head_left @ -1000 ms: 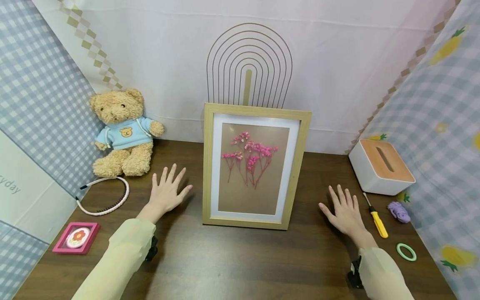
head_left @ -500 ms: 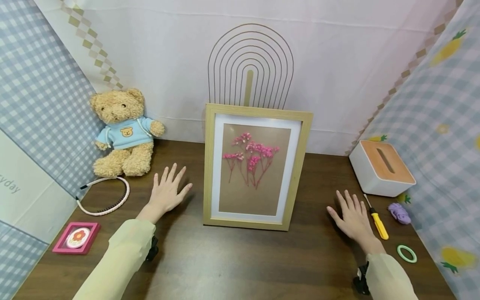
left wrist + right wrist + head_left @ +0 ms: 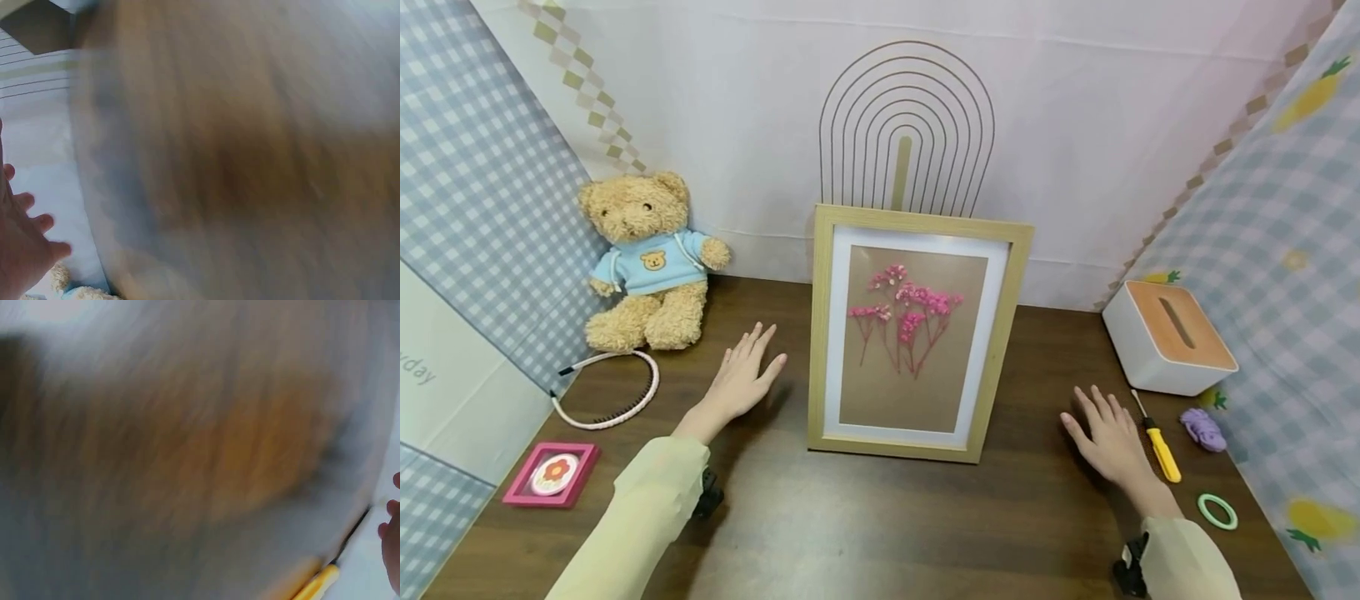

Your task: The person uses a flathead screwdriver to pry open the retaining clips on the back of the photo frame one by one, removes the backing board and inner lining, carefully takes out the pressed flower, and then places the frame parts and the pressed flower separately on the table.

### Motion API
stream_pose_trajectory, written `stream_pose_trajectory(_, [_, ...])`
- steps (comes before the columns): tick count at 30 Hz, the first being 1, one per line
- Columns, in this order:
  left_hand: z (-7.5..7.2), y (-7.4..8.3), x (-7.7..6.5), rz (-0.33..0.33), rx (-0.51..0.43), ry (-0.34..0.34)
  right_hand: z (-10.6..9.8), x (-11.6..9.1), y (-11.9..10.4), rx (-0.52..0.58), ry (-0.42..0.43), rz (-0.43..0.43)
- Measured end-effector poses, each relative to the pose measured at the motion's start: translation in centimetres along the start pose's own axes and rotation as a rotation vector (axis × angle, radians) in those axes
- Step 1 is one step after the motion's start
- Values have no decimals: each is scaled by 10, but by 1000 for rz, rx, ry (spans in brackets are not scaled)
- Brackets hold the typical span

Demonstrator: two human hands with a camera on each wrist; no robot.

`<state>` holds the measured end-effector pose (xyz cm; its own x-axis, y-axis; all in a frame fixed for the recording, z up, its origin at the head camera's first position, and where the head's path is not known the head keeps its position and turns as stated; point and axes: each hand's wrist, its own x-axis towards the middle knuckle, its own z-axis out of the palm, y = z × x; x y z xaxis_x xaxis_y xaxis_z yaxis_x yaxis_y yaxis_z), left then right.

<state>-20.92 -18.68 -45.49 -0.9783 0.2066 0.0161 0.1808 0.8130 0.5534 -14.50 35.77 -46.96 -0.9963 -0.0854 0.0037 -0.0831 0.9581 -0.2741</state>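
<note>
A picture frame (image 3: 1000,350) with a light wooden border and pressed pink flowers stands upright in the middle of the dark wooden table (image 3: 865,525). To its left, my left hand (image 3: 739,382) is held with straight fingers, thumb toward the frame, holding nothing. My right hand (image 3: 1108,437) is right of the frame, its fingers extended and nothing in them. Close beside the right hand lies a screwdriver (image 3: 1163,454) with a yellow handle, which also shows in the right wrist view. The left wrist view catches a corner of the frame (image 3: 40,28) and the left fingers.
On the left sit a teddy bear (image 3: 651,258) in a blue hoodie, a headband (image 3: 651,392) and a pink box (image 3: 580,477). A tissue box (image 3: 1165,371), a purple bundle (image 3: 1202,429) and a green ring (image 3: 1206,510) are on the right. Fabric walls enclose the table.
My right hand has shifted right, away from the picture frame and closer to the screwdriver. My left hand has turned and its fingers have drawn together. The head view has shifted slightly.
</note>
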Motion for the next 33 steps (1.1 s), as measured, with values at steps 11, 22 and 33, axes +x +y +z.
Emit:
stream_pose_trajectory(11, [-16,39,13,124,-733,-187,-15,32,-78,307,12,-185])
stream_pose_trajectory(22, [-32,70,20,147,-696,-216,-48,51,-130,844,-5,-108])
stream_pose_trajectory(33, [-34,74,20,159,-694,-175,-54,57,-133,1102,-29,-225])
